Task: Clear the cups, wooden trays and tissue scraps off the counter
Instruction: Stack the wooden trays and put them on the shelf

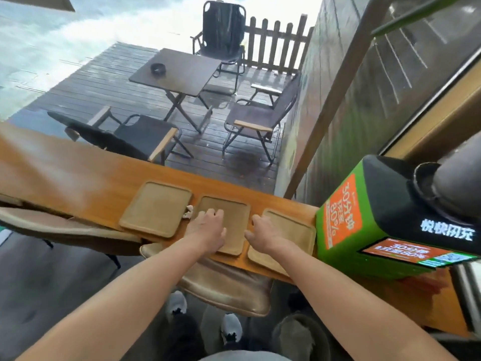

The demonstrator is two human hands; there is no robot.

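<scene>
Here the left hand lies flat, fingers spread, on the middle tray, while the right hand rests half-curled, holding nothing, on the right tray on the worktop.

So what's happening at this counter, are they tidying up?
Yes, a person is clearing a wooden counter. Three wooden trays lie in a row on it. The left hand rests on the middle tray, and the right hand is at the left edge of the right tray. The left tray is untouched, and a tissue scrap lies between it and the middle one. No cups are in sight.
</scene>
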